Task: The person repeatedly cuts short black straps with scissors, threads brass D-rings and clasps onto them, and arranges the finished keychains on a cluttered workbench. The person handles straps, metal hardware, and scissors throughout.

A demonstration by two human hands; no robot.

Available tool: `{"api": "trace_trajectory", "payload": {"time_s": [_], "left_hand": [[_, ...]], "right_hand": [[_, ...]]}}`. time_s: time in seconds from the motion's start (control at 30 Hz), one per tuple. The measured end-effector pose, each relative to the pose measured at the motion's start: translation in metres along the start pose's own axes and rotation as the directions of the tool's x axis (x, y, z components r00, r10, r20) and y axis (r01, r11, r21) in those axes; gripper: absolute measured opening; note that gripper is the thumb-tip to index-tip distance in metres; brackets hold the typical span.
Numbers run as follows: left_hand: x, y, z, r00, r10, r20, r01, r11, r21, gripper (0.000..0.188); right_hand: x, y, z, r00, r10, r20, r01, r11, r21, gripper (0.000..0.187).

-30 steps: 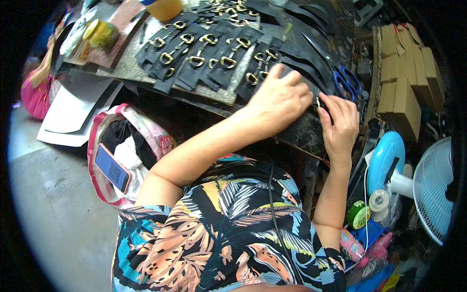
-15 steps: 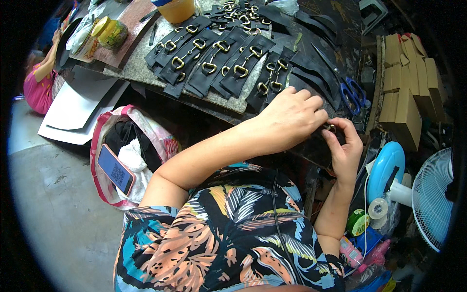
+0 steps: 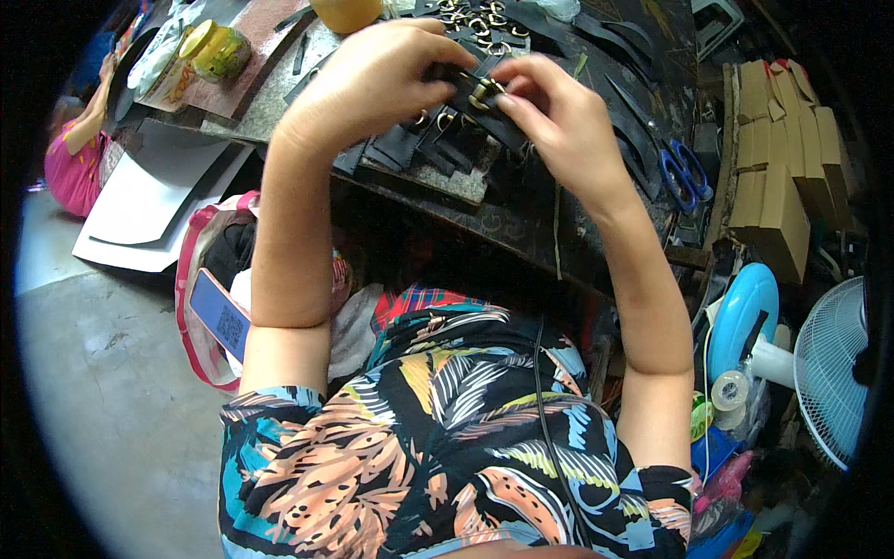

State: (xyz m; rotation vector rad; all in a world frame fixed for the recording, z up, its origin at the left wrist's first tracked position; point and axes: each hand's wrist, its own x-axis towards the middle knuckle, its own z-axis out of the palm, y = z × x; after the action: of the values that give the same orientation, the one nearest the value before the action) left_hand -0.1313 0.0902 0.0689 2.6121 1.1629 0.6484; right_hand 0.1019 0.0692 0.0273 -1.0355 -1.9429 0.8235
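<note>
Black strap (image 3: 501,124) over dark table (image 3: 526,212), fan (image 3: 829,373) rightward

A black shirt (image 3: 456,447) is being worn, its cloth being covered by peach, teal, white and yellow leaf shapes, its short sleeves (image 3: 268,419) being likewise patterned; down its front, a thin dark cable (image 3: 542,410) is being worn.

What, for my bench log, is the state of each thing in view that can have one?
Gold-trimmed black strap: held
Left hand: closed on the strap
Right hand: pinching the strap
Scissors: set down, in neither hand
Jar: yellow lid on
Phone: screen lit
Fan: running or not, unclear
</note>
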Motion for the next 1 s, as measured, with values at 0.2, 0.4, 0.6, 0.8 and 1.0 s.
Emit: {"api": "trace_trajectory", "payload": {"time_s": [0.2,0.4,0.6,0.8,1.0], "left_hand": [[-0.014,0.001,0.027,0.971,0.004,-0.241,0.034,0.988,0.153,0.026],[-0.019,0.009,0.048,0.951,-0.079,-0.300,0.127,0.982,0.142,0.013],[-0.019,0.027,0.046,0.923,-0.090,-0.374,0.177,0.963,0.205,0.018],[-0.001,0.063,0.065,0.869,0.065,-0.490,0.079,0.961,0.266,0.015],[-0.001,0.109,0.114,0.953,0.152,-0.263,-0.158,0.987,-0.004,0.019]], "right_hand": [[0.022,0.011,0.027,0.983,-0.181,-0.044,0.131,0.840,-0.527,0.012],[-0.002,0.009,-0.003,0.968,-0.232,-0.099,0.168,0.885,-0.434,0.014],[-0.054,0.027,-0.073,0.942,-0.102,-0.319,-0.018,0.935,-0.353,0.013],[-0.086,0.046,-0.093,0.916,0.008,-0.402,-0.255,0.784,-0.566,0.021],[-0.080,0.055,-0.069,0.941,-0.165,-0.295,-0.129,0.632,-0.764,0.035]]}}
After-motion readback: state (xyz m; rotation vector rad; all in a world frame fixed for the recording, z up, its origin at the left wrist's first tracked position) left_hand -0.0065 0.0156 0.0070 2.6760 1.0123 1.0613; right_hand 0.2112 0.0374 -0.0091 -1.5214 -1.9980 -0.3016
